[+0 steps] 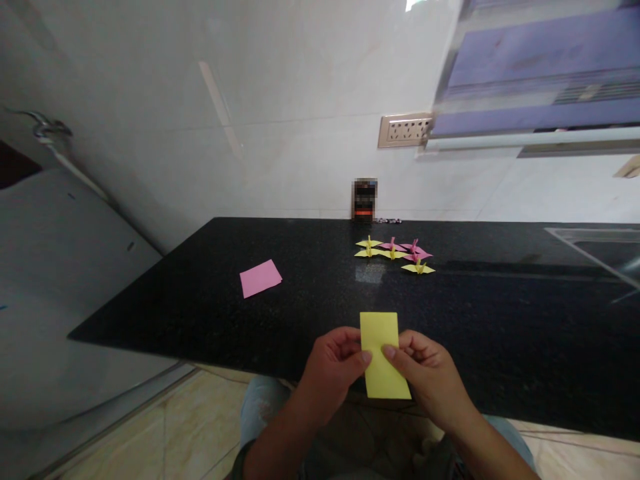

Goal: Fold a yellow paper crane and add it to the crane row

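Between my two hands is a yellow sheet of paper (pixel 383 333), a tall rectangle held up over the counter's front edge. My left hand (pixel 333 373) pinches its left side, thumb on the front and fingers behind. On the other side, my right hand (pixel 433 377) grips the right edge the same way, its thumb reaching toward the middle. Several folded paper cranes stand farther back, among them a yellow crane (pixel 419 268) and a pink crane (pixel 393 245). A small stack of pink paper (pixel 261 278) lies to the left.
The black counter (pixel 310 300) runs along a white tiled wall. A dark pixelated object (pixel 365 200) stands against the wall, beside a small beaded item (pixel 389 221). A socket panel (pixel 404 130) is above. At the right edge sits a sink rim (pixel 590 257).
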{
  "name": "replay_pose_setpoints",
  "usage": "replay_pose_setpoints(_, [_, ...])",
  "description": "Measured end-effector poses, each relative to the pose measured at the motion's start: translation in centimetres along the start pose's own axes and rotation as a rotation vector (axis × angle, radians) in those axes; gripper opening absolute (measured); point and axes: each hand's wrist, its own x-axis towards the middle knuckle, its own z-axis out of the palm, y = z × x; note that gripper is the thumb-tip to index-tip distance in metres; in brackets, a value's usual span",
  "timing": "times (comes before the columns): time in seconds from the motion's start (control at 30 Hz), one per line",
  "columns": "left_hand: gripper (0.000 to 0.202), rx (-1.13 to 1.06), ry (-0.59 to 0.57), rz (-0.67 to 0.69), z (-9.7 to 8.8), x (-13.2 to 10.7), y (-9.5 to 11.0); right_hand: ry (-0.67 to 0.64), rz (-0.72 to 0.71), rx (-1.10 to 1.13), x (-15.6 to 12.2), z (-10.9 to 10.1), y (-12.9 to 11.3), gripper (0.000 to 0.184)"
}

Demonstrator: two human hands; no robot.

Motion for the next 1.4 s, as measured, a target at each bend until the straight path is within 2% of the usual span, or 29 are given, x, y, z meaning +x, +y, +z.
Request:
replay_pose_setpoints(0.13, [0.018,-0.046,0.056,0.021,0.2,-0.1,-0.1,-0.02,-0.009,-0.01,0.0,-0.1,0.0,0.016])
replay_pose_setpoints(0.3, [0.004,0.047,0.136,0.074,0.1,-0.2,-0.1,-0.069,-0.069,-0.046,0.0,-0.7,0.0,0.018])
replay_pose_setpoints(0.47, [0.003,0.055,0.126,0.1,0.0,-0.2,-0.3,-0.082,-0.157,-0.069,0.0,-1.0,0.3,0.009])
replay_pose_setpoints(0.53, [0.013,0.005,0.119,0.054,0.0,-0.1,-0.4,-0.083,-0.221,-0.119,0.1,-1.1,0.2,0.011])
replay_pose_setpoints(0.63, [0.027,-0.057,0.089,-0.113,0.0,-0.2,-0.5,-0.042,-0.346,-0.263,0.2,-1.4,-0.2,0.012])
replay_pose_setpoints(0.77, [0.043,0.023,-0.026,-0.261,0.1,-0.3,-0.7,-0.041,-0.486,-0.466,0.5,-2.1,-0.6,0.017])
replay_pose_setpoints(0.93, [0.031,0.067,-0.05,-0.302,0.2,-0.4,-0.9,-0.138,-0.557,-0.592,0.6,-2.6,-1.0,0.022])
replay_pose_setpoints(1.17, [0.028,0.07,-0.078,-0.309,0.0,-0.3,-1.0,-0.207,-0.607,-0.649,1.0,-2.8,-1.2,0.027])
replay_pose_setpoints(1.4, [0.023,0.07,-0.05,-0.287,0.1,-0.2,-1.3,-0.21,-0.631,-0.665,1.2,-3.1,-1.1,0.027])
